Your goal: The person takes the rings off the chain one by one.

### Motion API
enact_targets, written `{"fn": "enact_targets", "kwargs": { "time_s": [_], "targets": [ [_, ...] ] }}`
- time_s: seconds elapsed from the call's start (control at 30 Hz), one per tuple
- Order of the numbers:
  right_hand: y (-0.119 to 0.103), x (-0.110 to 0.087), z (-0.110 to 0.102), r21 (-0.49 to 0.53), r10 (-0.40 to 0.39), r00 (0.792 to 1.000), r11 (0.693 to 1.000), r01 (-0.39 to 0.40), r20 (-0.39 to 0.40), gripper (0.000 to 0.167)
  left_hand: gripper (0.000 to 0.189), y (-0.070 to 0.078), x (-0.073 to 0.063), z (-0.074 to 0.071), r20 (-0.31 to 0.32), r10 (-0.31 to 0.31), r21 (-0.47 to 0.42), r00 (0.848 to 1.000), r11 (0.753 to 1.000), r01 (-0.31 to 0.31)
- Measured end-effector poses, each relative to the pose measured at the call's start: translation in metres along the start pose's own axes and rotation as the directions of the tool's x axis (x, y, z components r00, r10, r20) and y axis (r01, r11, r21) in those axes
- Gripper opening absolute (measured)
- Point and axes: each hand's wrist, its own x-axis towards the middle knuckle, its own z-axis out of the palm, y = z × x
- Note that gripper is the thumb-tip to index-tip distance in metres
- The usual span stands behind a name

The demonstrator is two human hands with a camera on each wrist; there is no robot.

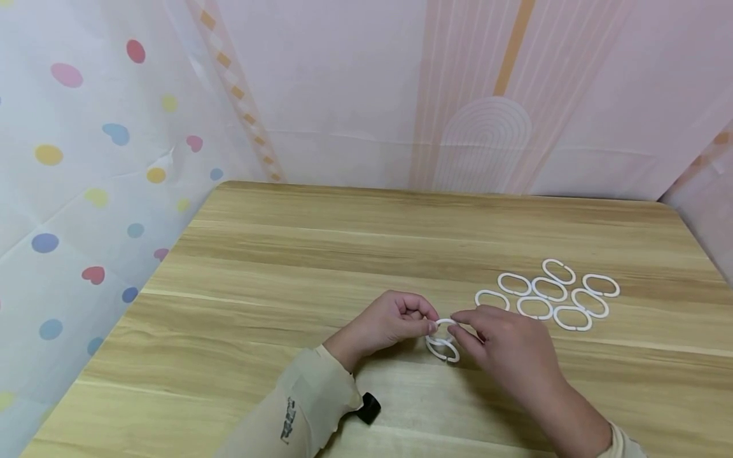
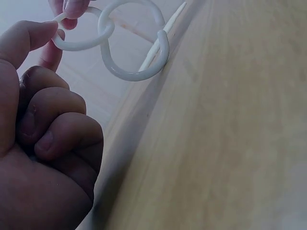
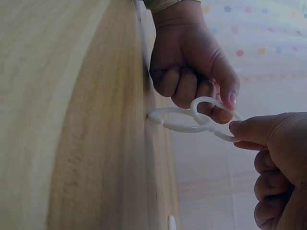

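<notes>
Both hands meet over the table, pinching one white oval link ring [image 1: 445, 320] from opposite sides. My left hand [image 1: 397, 318] has its thumb and index finger at the ring's left side. The other left fingers curl into the palm in the left wrist view. From the right, my right hand [image 1: 512, 343] pinches the ring between thumb and index finger. A second white link ring [image 2: 127, 75] is hooked through the held one and hangs below it. It has a small gap in its loop, and its low end is close over the tabletop.
Several more white link rings [image 1: 535, 308] lie flat in a loose group to the right, just beyond the right hand. They rest on a wood-grain table [image 1: 298, 254]. A patterned cloth backdrop [image 1: 343, 83] rises behind it. A small black object [image 1: 369, 408] sits by the left sleeve.
</notes>
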Motion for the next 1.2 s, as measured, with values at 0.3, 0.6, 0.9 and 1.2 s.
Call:
{"fn": "enact_targets", "kwargs": {
  "time_s": [0.3,0.6,0.9,1.2],
  "targets": [
    [-0.0004,0.0013,-0.001,0.051,0.06,0.998,0.997,-0.061,0.011,0.014,0.018,0.0017,-0.0007,-0.0007,-0.044,0.024,0.006,0.999,1.0,-0.023],
    [-0.0002,0.0027,-0.0041,0.072,0.095,0.995,0.993,-0.096,0.027,0.01,0.019,-0.0003,-0.0004,-0.0036,-0.066,0.017,-0.025,0.998,1.0,-0.019],
    [0.0012,0.004,-0.007,0.08,0.103,0.995,0.992,-0.102,-0.002,0.011,0.021,-0.0014,-0.0005,-0.0036,-0.038,0.003,0.02,0.999,1.0,-0.003],
    [0.0017,0.0054,-0.0083,0.145,0.117,0.991,0.984,-0.107,-0.062,0.012,0.023,0.0008,-0.0014,-0.0018,0.014,0.027,0.056,1.0,0.998,-0.028]
  ]
}}
